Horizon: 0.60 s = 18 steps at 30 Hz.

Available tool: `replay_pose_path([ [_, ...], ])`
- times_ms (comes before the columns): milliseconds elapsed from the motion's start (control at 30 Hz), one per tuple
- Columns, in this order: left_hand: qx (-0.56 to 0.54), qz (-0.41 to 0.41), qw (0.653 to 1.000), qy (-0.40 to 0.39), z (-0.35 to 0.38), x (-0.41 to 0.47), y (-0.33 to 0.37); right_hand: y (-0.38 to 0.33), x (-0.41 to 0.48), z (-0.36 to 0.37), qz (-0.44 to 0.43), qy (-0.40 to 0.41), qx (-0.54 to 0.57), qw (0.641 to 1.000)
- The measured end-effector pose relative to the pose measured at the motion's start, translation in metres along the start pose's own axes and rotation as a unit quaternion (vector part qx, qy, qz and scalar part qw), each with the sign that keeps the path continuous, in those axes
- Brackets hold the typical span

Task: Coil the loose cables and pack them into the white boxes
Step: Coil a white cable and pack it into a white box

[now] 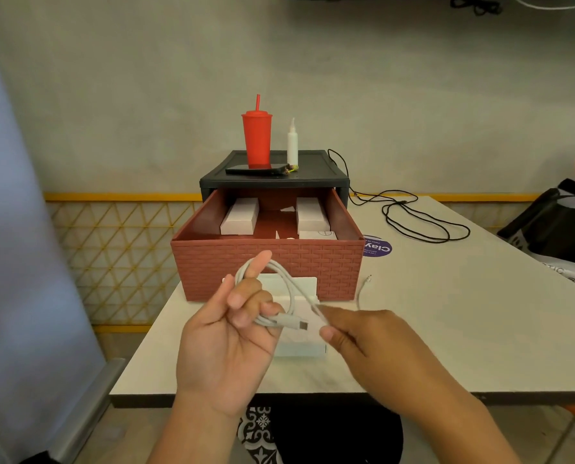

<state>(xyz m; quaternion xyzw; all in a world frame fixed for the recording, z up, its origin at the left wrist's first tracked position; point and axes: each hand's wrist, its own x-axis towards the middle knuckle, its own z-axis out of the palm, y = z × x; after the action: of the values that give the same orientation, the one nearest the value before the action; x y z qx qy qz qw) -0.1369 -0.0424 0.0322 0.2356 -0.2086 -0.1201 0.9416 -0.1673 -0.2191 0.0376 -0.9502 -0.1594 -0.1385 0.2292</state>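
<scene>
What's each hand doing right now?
Left hand: holds the white USB cable coiled around its fingers.
Right hand: pinches that cable's free length.

The light is soft and even, a little dim. The white counter (447, 313) is the brightest part. Shadows are faint. Straight lines bend at 3 and 9 o'clock. Everything looks slightly fuzzy.

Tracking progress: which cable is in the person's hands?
The white cable, looped round the left hand, right hand pinching it; the black cable lies loose on the table.

Grey wall (346, 78) (bare), white table (447, 329)
</scene>
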Motion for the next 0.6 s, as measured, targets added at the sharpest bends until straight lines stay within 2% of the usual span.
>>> replay_pose_path([
  [67,-0.007,0.037,0.997,0.073,0.004,0.0,-0.003,-0.008,-0.002,0.005,-0.011,-0.035,-0.005,0.999],
  [200,0.087,0.092,0.986,0.104,0.01,0.001,-0.008,-0.02,-0.006,0.009,-0.031,-0.063,-0.004,0.998],
  [267,0.173,0.111,0.971,0.122,0.007,0.001,-0.009,-0.022,-0.009,0.007,-0.043,-0.065,-0.006,0.997],
  [333,0.31,0.136,0.932,0.127,0.004,0.002,-0.012,-0.025,-0.01,0.002,-0.055,-0.055,-0.018,0.997],
  [433,0.491,0.124,0.857,0.094,0.002,-0.001,-0.018,-0.029,-0.01,-0.003,-0.073,-0.029,-0.039,0.996],
  [500,0.551,0.092,0.828,0.049,0.005,-0.002,-0.022,-0.031,-0.009,-0.005,-0.091,-0.003,-0.044,0.995],
  [567,0.568,0.06,0.821,0.02,0.008,-0.002,-0.025,-0.03,-0.008,-0.007,-0.102,0.034,-0.023,0.994],
  [600,0.558,0.043,0.829,0.01,0.009,-0.003,-0.026,-0.029,-0.007,-0.008,-0.106,0.05,-0.011,0.993],
])
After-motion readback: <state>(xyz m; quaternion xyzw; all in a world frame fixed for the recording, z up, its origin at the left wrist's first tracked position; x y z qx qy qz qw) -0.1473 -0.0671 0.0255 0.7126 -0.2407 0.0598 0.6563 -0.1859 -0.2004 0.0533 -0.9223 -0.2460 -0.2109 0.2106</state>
